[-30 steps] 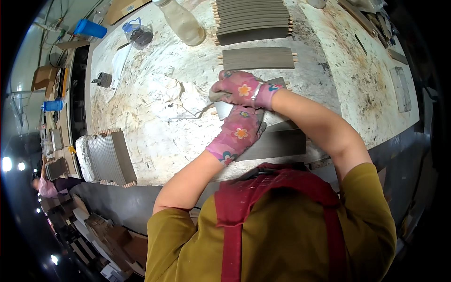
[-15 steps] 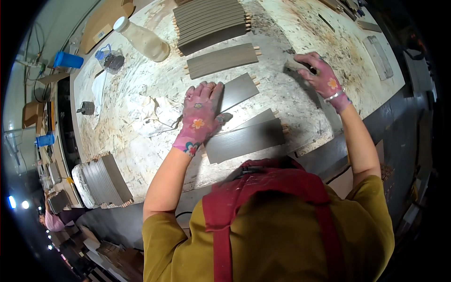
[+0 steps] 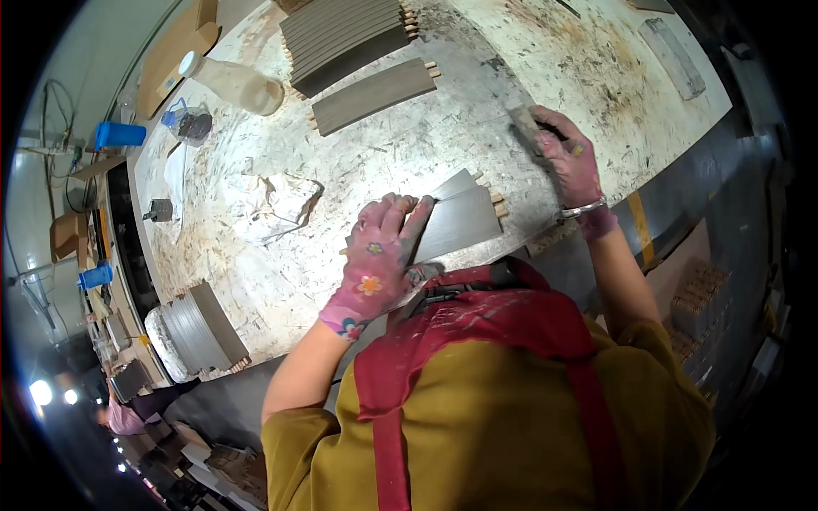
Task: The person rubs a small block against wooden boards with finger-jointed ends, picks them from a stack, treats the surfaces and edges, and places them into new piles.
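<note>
My left hand [image 3: 379,247], in a pink flowered glove, lies flat with fingers stretched over the left part of a grey board [image 3: 460,228]. Short wooden dowels stick out of the board's right end. Another grey board [image 3: 458,184] shows partly from behind it; how the two overlap under my hand is hidden. Away to the right, my right hand [image 3: 569,157], in the same kind of glove, is closed around a small grey-brown block [image 3: 527,129] just over the tabletop. A single doweled board [image 3: 375,94] lies farther off, before a stack of similar boards [image 3: 345,38].
A crumpled white cloth [image 3: 273,204] lies left of my left hand. Beyond it stand a cloudy bottle [image 3: 234,83] and a small clear jug [image 3: 192,123]. More boards [image 3: 200,328] are stacked at the near left corner. A grey bar [image 3: 673,58] lies far right.
The board under my left hand has come nearer to me, to the other near boards. My right hand has turned, showing the block more plainly. The whole view has shifted slightly.
</note>
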A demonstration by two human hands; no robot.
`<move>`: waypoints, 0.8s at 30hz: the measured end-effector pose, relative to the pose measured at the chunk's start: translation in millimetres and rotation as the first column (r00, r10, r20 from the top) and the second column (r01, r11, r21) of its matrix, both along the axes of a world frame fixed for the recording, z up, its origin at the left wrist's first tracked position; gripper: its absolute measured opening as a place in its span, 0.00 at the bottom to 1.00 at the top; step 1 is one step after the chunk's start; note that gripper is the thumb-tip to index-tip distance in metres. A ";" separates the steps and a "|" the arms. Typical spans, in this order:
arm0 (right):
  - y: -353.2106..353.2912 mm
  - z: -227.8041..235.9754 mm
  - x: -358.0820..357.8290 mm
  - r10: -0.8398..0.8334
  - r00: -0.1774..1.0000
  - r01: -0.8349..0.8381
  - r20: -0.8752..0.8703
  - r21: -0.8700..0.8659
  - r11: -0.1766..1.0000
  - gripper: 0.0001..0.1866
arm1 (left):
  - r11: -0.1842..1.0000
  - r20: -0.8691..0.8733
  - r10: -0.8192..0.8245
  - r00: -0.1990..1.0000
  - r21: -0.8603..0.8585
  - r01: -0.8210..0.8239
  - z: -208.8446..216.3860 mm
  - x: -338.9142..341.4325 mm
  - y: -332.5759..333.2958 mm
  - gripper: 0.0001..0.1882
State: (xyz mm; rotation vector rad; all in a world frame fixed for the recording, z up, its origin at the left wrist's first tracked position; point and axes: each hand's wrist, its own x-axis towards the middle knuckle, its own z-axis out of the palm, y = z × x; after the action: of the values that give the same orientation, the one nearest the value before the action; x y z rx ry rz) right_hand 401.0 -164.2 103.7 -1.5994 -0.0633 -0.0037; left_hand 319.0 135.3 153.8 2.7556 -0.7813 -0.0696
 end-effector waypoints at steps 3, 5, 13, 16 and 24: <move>24.2 12.5 -7.9 0.032 0.999 -0.031 0.021 -0.022 0.999 0.24 | 0.998 -0.047 0.010 0.999 0.063 -0.007 -13.1 -6.2 1.1 0.43; 36.4 15.0 -11.4 0.060 0.998 -0.063 0.031 0.088 0.994 0.23 | 0.991 -0.134 0.068 0.989 0.124 -0.051 -13.6 -9.5 0.0 0.45; 103.6 18.0 -46.2 0.298 0.927 -0.176 -0.227 0.438 0.882 0.25 | 0.973 0.184 0.229 0.956 -0.036 -0.226 -26.5 17.6 88.5 0.36; 118.9 16.9 -45.0 0.369 0.911 -0.261 -0.185 0.435 0.862 0.25 | 0.819 0.358 0.461 0.812 0.181 -0.544 -38.1 26.5 164.1 0.33; 118.1 -3.8 -38.9 0.372 0.911 -0.285 -0.175 0.384 0.878 0.23 | 0.896 0.070 0.379 0.923 -0.278 -0.347 -22.6 23.8 110.2 0.28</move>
State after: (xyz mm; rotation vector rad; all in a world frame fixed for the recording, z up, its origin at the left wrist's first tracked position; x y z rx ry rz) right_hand 362.1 -46.0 99.9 -1.2023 -0.1379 0.4296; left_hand 342.8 245.5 131.2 2.6161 -0.2614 0.2622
